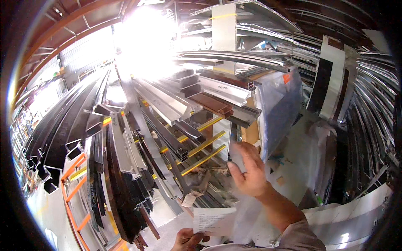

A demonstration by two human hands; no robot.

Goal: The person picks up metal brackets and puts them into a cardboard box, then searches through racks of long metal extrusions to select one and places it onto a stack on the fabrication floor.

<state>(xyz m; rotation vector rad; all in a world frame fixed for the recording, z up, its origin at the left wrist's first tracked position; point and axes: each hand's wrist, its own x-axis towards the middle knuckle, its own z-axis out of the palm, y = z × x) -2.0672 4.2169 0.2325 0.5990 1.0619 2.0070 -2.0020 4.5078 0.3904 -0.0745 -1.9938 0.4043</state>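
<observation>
At the lower edge, the person's left hand [189, 240] grips a white paper sheet [214, 221] by its lower left corner, thumb and fingers pressed together on it. The sheet faces up toward the person, with lines of print on it, and sits below the right hand, in front of the metal stock. The right hand [252, 173] is raised, thumb and fingers apart; its fingertips are blurred, so it is hard to be sure, but it seems to hold nothing. It is nearest to the ends of the yellow bars [204, 160], which slant out from a rack among the profiles. A grey sleeve [299, 237] covers the upper part of the right arm.

On the rack, a white profile [224, 90] with dark handwriting lies above a brown profile [211, 103]. Long dark profiles [63, 113] run back along the left, their hollow ends facing the person, above an orange frame [69, 201]. Beyond the right hand stands a film-wrapped stack [278, 111] bearing a red-orange label [286, 78]. Farther right, a white board [335, 79] leans beside a black strip [320, 83], and strong light [146, 42] washes out the background at the upper left.
</observation>
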